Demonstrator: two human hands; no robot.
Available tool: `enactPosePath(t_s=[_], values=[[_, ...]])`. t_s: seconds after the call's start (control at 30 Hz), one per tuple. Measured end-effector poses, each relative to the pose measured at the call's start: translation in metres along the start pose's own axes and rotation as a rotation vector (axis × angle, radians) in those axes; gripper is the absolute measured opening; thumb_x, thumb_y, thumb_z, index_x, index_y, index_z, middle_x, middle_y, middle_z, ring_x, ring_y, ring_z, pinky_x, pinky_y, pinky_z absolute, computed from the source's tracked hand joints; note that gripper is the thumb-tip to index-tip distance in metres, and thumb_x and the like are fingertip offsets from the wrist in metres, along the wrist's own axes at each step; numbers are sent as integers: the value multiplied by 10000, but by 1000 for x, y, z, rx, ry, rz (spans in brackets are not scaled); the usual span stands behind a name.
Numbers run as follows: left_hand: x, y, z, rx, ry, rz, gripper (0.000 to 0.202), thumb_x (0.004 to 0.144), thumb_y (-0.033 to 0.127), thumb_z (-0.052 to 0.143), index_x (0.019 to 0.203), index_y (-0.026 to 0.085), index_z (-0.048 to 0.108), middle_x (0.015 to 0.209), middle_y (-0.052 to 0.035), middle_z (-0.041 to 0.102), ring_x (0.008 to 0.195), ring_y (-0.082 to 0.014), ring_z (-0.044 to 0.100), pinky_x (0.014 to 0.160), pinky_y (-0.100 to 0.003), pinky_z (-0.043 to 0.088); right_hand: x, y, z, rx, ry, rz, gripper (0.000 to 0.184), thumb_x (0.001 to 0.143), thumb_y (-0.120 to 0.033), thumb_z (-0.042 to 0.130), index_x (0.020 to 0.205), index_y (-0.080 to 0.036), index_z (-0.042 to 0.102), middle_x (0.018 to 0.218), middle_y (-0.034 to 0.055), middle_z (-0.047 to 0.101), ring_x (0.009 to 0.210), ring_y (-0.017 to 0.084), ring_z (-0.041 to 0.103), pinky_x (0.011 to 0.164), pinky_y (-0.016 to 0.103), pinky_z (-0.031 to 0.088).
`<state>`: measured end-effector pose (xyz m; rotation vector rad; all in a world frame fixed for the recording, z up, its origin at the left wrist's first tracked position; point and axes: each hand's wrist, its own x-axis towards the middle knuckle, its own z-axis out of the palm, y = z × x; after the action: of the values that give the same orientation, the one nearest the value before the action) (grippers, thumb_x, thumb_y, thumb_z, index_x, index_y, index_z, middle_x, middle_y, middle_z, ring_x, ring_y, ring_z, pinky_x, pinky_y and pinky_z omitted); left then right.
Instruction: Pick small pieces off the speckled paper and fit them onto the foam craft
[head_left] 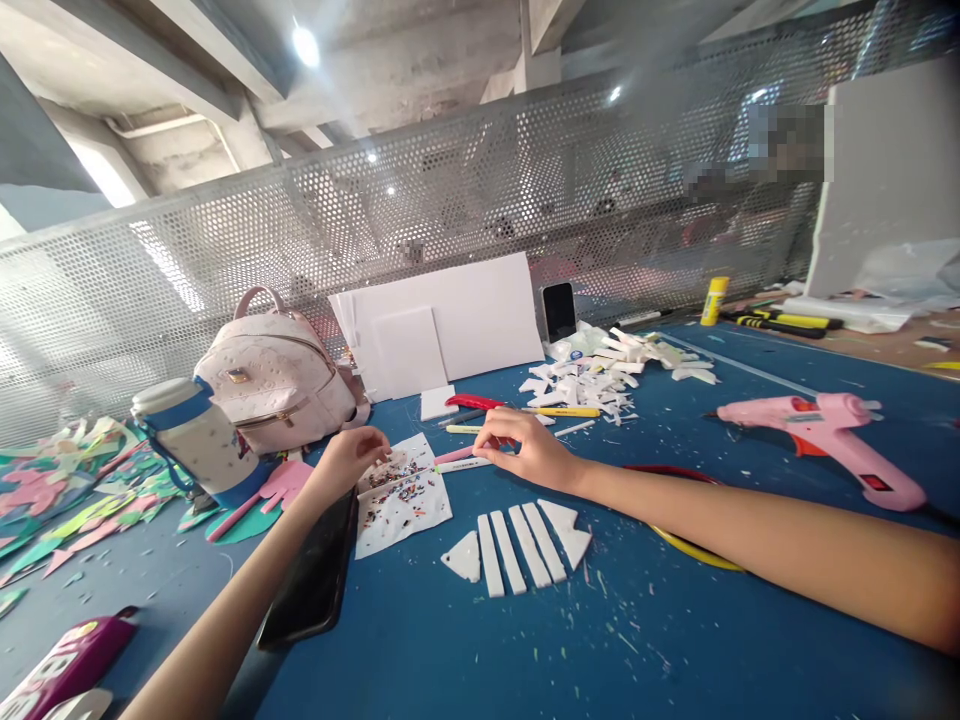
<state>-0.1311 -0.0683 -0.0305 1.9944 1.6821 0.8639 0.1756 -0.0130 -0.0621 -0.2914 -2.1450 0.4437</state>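
My left hand (351, 457) is curled at the upper edge of a white paper sheet (401, 505) strewn with tiny coloured bits, fingers pinched together. My right hand (520, 446) lies over a pink pen (457, 454) and a white stick (463, 465), fingers bent around the pen's end. In front of both hands, cut white foam strips and triangles (517, 545) lie in a row on the blue table (525, 650). A black phone (311, 580) rests under my left forearm.
A pink glue gun (825, 435) lies at the right. White foam scraps (600, 375), yellow pens, red scissors (472, 402) and white boards (450, 320) sit behind. A pink backpack (274, 380), a bottle (199, 440) and coloured cutouts (67, 490) are at the left. Perforated metal fence behind.
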Motion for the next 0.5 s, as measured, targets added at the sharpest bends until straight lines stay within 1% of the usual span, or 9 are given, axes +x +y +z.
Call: enactPosePath(t_s=[0.1,0.2,0.33,0.43,0.5], values=[[0,7,9,-184,11,-23,259,769,421,646,752,163,642,732,-73,726,652,-182,678,603,-274,537,-1,2,1,-3,-7,1,99,928,-230,601,845,-200,646,786,18,594,767,159,534,722,312,449],[0,10,22,-316,50,-37,265,744,412,692,726,157,625,729,-77,727,623,-163,671,585,-259,537,-1,2,0,-6,-7,1,99,927,-231,604,843,-200,646,787,17,595,765,158,532,721,311,448],[-2,15,40,-412,66,-38,258,727,387,718,714,163,590,708,-62,717,627,-150,666,556,-231,512,0,0,0,-1,3,-13,106,926,-231,605,833,-196,641,788,18,602,769,159,540,722,309,446],[-8,28,53,-477,62,-25,238,705,327,748,714,164,575,691,-39,693,600,-134,649,521,-210,476,0,-1,0,-3,5,-14,118,925,-249,610,825,-194,641,780,18,598,757,158,541,711,305,447],[-13,39,62,-481,73,16,212,711,286,743,734,168,569,699,-14,664,643,-134,656,560,-211,488,0,-1,0,-12,8,-10,117,921,-262,618,829,-194,646,772,18,593,747,159,540,704,304,446]])
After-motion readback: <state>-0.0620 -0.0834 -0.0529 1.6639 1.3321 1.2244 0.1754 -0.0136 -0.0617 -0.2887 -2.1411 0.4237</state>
